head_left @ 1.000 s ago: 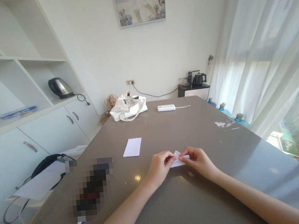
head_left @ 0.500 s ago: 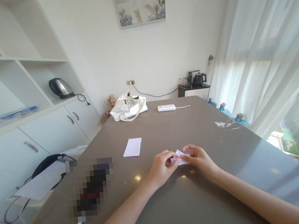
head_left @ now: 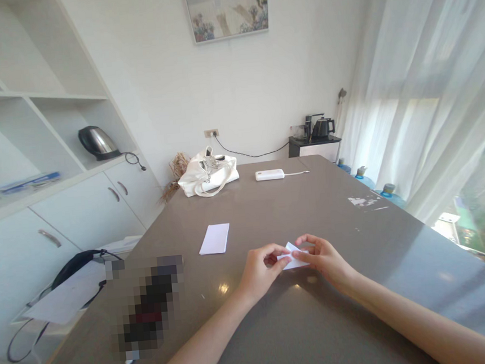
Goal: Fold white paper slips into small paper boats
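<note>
A small folded piece of white paper (head_left: 293, 261) is held between my two hands, low over the table. My left hand (head_left: 263, 268) pinches its left side between thumb and fingers. My right hand (head_left: 324, 258) grips its right side, the thumb lying across the front and the other fingers curled behind. One corner of the paper points up between the hands. To the left, a flat stack of white paper (head_left: 214, 239) lies on the brown-grey table (head_left: 270, 208), apart from both hands.
A blurred-out dark device (head_left: 149, 309) with a white cable lies at the left. At the far end are a white handbag (head_left: 208, 173) and a white power bank (head_left: 269, 175) with a short cable. Chairs holding papers (head_left: 69, 293) stand by the left edge; water jugs (head_left: 390, 192) stand at the right.
My left thumb and fingertips have shifted slightly on the paper, and more of its front face shows. My right hand stays nearly still.
</note>
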`<state>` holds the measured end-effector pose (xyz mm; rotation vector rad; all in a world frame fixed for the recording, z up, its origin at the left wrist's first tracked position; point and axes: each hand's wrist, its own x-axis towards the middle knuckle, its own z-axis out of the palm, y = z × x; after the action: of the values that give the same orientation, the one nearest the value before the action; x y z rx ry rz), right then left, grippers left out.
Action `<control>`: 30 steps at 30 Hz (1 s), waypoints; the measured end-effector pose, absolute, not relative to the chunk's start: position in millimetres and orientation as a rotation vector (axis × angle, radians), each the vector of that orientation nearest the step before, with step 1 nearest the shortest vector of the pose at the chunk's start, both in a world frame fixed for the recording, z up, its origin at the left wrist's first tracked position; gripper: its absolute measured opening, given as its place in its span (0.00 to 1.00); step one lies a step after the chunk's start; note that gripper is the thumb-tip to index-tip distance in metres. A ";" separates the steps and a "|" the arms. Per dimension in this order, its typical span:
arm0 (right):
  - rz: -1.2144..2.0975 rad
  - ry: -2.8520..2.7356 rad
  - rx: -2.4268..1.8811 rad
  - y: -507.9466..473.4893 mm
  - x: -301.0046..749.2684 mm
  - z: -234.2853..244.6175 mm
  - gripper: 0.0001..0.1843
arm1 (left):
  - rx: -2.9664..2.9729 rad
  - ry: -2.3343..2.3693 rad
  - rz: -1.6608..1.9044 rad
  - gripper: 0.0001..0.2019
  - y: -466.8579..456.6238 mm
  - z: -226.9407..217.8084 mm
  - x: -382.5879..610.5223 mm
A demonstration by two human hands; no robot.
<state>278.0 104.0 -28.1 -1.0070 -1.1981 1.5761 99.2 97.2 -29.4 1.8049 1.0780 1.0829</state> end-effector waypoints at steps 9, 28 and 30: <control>1.379 -1.432 -1.085 98.1 272.0 -28.2 0.27 | 1.620 0.990 1.095 0.11 102.2 -33.8 97.2; 1.521 -1.378 -0.874 101.0 281.1 -23.6 0.33 | 1.505 0.944 1.161 0.10 108.6 -32.1 93.5; 1.536 -1.381 -0.865 101.2 282.1 -24.1 0.34 | 1.500 0.952 1.165 0.10 109.3 -30.8 92.7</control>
<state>282.1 101.2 -24.1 -0.8646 -1.3811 1.5356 92.7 109.3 -30.8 1.5000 0.9522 1.1647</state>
